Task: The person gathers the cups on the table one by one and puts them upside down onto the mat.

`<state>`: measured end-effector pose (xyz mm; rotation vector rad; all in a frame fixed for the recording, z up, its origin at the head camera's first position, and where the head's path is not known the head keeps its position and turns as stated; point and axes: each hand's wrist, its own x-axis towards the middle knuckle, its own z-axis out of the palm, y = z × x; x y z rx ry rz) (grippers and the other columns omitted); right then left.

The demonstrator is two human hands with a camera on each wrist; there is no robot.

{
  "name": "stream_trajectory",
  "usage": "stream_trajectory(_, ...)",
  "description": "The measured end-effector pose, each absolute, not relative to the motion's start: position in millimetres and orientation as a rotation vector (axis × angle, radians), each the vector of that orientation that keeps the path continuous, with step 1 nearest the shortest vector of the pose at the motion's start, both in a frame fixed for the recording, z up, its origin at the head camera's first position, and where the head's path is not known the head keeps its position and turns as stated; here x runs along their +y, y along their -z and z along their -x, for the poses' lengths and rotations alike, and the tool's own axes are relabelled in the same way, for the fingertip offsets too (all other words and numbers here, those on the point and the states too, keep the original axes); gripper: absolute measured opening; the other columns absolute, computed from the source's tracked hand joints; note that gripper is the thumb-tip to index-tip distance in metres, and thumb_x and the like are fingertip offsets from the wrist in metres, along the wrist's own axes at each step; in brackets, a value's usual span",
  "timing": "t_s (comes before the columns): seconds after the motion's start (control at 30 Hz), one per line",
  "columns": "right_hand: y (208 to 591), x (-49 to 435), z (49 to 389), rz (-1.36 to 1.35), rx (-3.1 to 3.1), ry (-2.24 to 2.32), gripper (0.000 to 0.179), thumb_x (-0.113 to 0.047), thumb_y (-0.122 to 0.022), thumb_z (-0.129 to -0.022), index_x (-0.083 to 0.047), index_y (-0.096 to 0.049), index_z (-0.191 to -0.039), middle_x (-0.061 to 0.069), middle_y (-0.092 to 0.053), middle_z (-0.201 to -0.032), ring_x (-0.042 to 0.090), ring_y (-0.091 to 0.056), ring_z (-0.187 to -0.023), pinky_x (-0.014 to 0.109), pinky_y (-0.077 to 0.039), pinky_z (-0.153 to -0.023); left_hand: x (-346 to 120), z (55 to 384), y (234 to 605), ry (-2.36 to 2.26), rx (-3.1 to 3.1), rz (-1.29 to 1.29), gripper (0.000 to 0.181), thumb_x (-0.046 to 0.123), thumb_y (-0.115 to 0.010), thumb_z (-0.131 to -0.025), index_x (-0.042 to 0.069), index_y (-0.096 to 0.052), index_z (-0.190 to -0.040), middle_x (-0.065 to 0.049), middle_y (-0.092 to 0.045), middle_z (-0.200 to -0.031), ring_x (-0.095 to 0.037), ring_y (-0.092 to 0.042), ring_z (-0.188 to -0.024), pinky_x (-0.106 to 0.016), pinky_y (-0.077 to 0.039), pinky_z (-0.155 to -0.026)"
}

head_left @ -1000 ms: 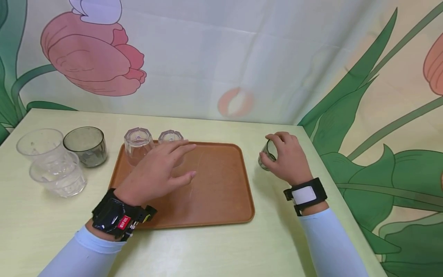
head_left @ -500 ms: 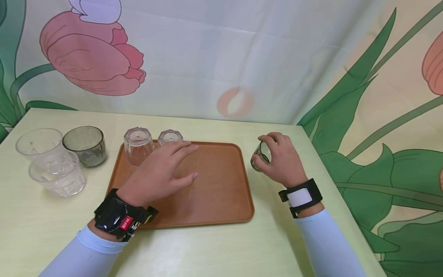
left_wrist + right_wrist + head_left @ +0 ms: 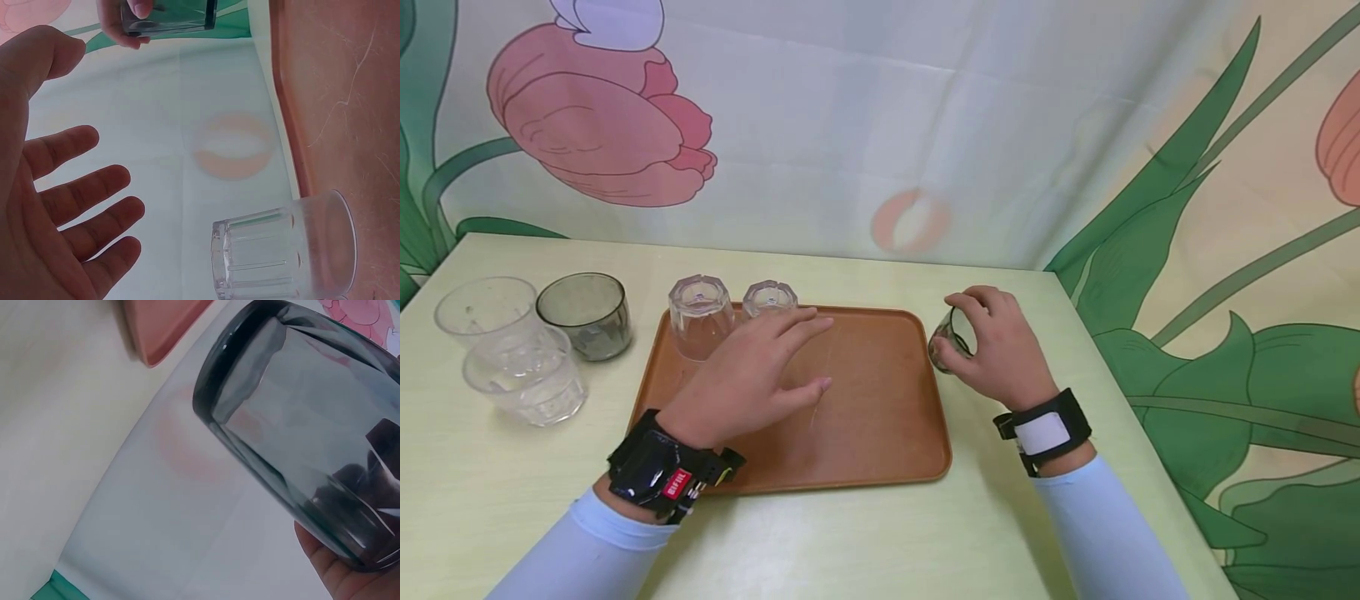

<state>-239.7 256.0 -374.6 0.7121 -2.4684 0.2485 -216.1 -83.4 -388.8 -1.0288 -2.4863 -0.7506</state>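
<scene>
My right hand (image 3: 1000,350) grips a smoky grey-green glass tumbler (image 3: 939,340), fingers and thumb around its sides, at the right edge of the brown tray (image 3: 880,400). In the right wrist view the tumbler (image 3: 306,406) looks tilted, its thick base toward the upper left. Over the tray's left half hovers my left hand (image 3: 745,375), its fingers spread and nothing in them. Two clear faceted glasses, one at the left (image 3: 700,312) and one nearer the middle (image 3: 770,297), stand upside down on the tray's far left. My left hand partly covers the second one.
Left of the tray, two clear glasses, one behind (image 3: 471,321) and one in front (image 3: 531,392), stand close to a wide smoky glass (image 3: 587,321), all mouth up. A flower-printed curtain (image 3: 1000,150) hangs behind the pale table (image 3: 850,542).
My right hand has carried the smoky tumbler leftward, from out on the table's right side to the tray's edge. My left hand has barely shifted to the right.
</scene>
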Motion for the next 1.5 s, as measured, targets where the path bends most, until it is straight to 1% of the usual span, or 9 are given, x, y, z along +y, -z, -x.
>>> stream_trajectory(0.23, 370.1, 247.1, 236.5, -0.744, -2.439, -0.271, 0.045, -0.036, -0.066, -0.087, -0.008, -0.064, -0.122, 0.017, -0.059, -0.119, 0.038, -0.055, -0.109, 0.049, -0.052, -0.087, -83.9, 216.7, 390.0, 0.737, -2.51, 1.02, 0.069, 0.046, -0.073, -0.087, 0.012, -0.054, -0.143, -0.012, -0.056, -0.141, -0.031, -0.053, -0.13, -0.051, -0.044, -0.109)
stream_trajectory(0.47, 368.0, 238.8, 237.0, -0.783, -2.404, -0.328, 0.047, -0.039, -0.066, -0.087, -0.007, -0.064, -0.122, 0.017, -0.059, -0.119, 0.037, -0.055, -0.109, 0.049, -0.05, -0.089, -83.7, 217.0, 390.3, 0.749, -2.514, 1.015, 0.069, 0.046, -0.073, -0.086, 0.012, -0.054, -0.143, -0.012, -0.056, -0.141, -0.031, -0.053, -0.13, -0.051, -0.044, -0.109)
stream_trajectory(0.67, 365.4, 231.2, 234.5, -0.812, -2.399, -0.355, 0.046, -0.038, -0.066, -0.087, -0.008, -0.064, -0.122, 0.016, -0.059, -0.118, 0.035, -0.055, -0.109, 0.047, -0.049, -0.088, -84.1, 216.9, 390.8, 0.742, -2.507, 1.018, 0.068, 0.047, -0.072, -0.087, 0.013, -0.054, -0.143, -0.012, -0.056, -0.141, -0.031, -0.053, -0.13, -0.051, -0.044, -0.109)
stream_trajectory(0.87, 361.5, 221.8, 231.2, -0.86, -2.381, -0.369, 0.047, -0.036, -0.067, -0.086, -0.007, -0.063, -0.123, 0.017, -0.059, -0.12, 0.035, -0.055, -0.11, 0.048, -0.049, -0.09, -84.3, 216.2, 391.0, 0.735, -2.508, 1.018, 0.068, 0.046, -0.072, -0.087, 0.013, -0.054, -0.143, -0.011, -0.056, -0.14, -0.03, -0.053, -0.13, -0.051, -0.044, -0.109)
stream_trajectory(1.17, 358.3, 209.0, 226.3, -0.873, -2.364, -0.384, 0.047, -0.04, -0.064, -0.088, -0.008, -0.063, -0.122, 0.015, -0.059, -0.117, 0.033, -0.055, -0.11, 0.046, -0.049, -0.092, -83.8, 214.9, 389.6, 0.735, -2.552, 1.01, 0.069, 0.049, -0.07, -0.088, 0.015, -0.051, -0.146, -0.008, -0.054, -0.144, -0.029, -0.051, -0.133, -0.052, -0.043, -0.11)
stream_trajectory(1.37, 356.4, 202.0, 223.0, -0.899, -2.362, -0.403, 0.048, -0.038, -0.066, -0.087, -0.007, -0.062, -0.123, 0.016, -0.058, -0.118, 0.033, -0.055, -0.111, 0.047, -0.049, -0.094, -83.4, 214.7, 389.9, 0.747, -2.538, 1.024, 0.07, 0.048, -0.071, -0.088, 0.014, -0.052, -0.145, -0.01, -0.055, -0.143, -0.03, -0.052, -0.132, -0.051, -0.044, -0.109)
stream_trajectory(1.5, 355.1, 197.5, 220.3, -0.915, -2.361, -0.412, 0.048, -0.039, -0.065, -0.089, -0.007, -0.061, -0.124, 0.016, -0.058, -0.119, 0.033, -0.055, -0.112, 0.046, -0.049, -0.095, -83.2, 214.4, 390.4, 0.75, -2.531, 1.023, 0.07, 0.048, -0.072, -0.087, 0.014, -0.052, -0.145, -0.01, -0.055, -0.143, -0.03, -0.053, -0.131, -0.052, -0.045, -0.108)
